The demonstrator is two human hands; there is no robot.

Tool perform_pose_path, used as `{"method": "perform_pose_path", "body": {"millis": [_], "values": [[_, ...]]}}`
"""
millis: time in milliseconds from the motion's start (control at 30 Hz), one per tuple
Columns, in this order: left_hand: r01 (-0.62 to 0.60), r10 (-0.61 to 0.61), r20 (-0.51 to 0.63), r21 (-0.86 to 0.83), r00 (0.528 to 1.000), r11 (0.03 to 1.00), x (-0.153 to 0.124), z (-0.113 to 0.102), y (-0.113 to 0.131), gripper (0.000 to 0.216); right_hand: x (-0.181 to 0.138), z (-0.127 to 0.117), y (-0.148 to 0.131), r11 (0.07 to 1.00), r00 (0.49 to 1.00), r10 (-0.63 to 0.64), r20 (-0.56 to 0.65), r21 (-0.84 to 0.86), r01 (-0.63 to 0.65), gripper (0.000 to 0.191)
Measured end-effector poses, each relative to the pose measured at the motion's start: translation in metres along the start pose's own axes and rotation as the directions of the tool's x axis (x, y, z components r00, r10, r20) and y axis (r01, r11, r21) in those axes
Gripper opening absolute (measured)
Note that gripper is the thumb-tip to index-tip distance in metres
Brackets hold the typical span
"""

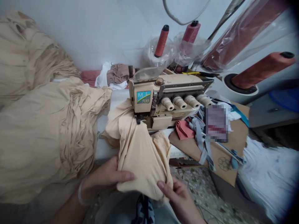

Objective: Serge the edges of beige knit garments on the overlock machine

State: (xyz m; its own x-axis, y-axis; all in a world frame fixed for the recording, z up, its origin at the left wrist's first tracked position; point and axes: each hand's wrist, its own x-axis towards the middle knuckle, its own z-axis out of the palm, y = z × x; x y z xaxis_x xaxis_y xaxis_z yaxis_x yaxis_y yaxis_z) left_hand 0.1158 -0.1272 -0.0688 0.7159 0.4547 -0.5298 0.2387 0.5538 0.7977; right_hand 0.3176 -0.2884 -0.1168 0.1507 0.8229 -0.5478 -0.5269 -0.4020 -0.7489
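A piece of beige fabric (142, 155) runs from under the presser foot of the sewing machine (161, 102) down over the table's front edge. My left hand (109, 174) pinches its lower left side, thumb on top and the fingers hidden beneath. At the lower right, my right hand (178, 193) grips the edge between thumb and fingers. The cloth lies spread between both hands, with folds on its right side. Its far part bunches to the left of the machine's needle area. The needle itself is too small to make out.
Large piles of beige cloth (30, 137) fill the left. Thread cones (161, 42) stand behind the machine, and another cone (261, 71) leans at right. A cardboard sheet (227, 168) carries grey strips (201, 140) and a folded red cloth (184, 130). White fabric (271, 174) lies at far right.
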Motion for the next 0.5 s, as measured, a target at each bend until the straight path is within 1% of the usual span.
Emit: {"method": "perform_pose_path", "body": {"millis": [33,67,100,167,267,333,400,433,500], "values": [[0.028,-0.029,0.023,0.024,0.999,0.999,-0.003,0.002,-0.002,0.063,-0.006,-0.007,0.004,0.999,0.999,0.037,0.006,0.011,-0.037,0.034],[0.05,-0.051,0.017,0.057,0.999,0.997,-0.006,0.005,-0.004,0.06,-0.012,-0.013,0.006,0.997,0.998,0.069,0.003,0.029,-0.069,0.036],[0.068,-0.066,-0.015,0.099,0.998,0.993,-0.009,0.007,-0.006,0.057,-0.017,-0.018,0.008,0.995,0.996,0.091,-0.006,0.05,-0.09,0.038],[0.094,-0.073,-0.125,0.173,0.989,0.98,-0.015,0.009,-0.008,0.053,-0.022,-0.022,0.01,0.992,0.994,0.1,-0.044,0.078,-0.096,0.04],[0.103,-0.041,-0.27,0.219,0.962,0.97,-0.019,0.007,-0.005,0.055,-0.021,-0.015,0.007,0.995,0.992,0.061,-0.11,0.085,-0.052,0.041],[0.097,0.004,-0.366,0.256,0.931,0.962,-0.019,0.004,0.002,0.056,-0.015,-0.008,0.004,0.996,0.992,0.034,-0.118,0.091,-0.023,0.043],[0.092,0.073,-0.45,0.334,0.89,0.938,-0.017,0.0,0.013,0.054,-0.007,-0.002,0.002,0.994,0.995,-0.002,-0.101,0.104,0.013,0.045],[0.083,0.128,-0.481,0.393,0.867,0.916,-0.016,-0.001,0.02,0.052,-0.002,0.001,0.001,0.993,0.995,-0.025,-0.093,0.112,0.036,0.044],[0.035,0.3,-0.508,0.549,0.808,0.835,-0.012,-0.003,0.033,0.047,0.008,0.006,-0.001,0.987,0.993,-0.077,-0.084,0.132,0.088,0.043]]}}
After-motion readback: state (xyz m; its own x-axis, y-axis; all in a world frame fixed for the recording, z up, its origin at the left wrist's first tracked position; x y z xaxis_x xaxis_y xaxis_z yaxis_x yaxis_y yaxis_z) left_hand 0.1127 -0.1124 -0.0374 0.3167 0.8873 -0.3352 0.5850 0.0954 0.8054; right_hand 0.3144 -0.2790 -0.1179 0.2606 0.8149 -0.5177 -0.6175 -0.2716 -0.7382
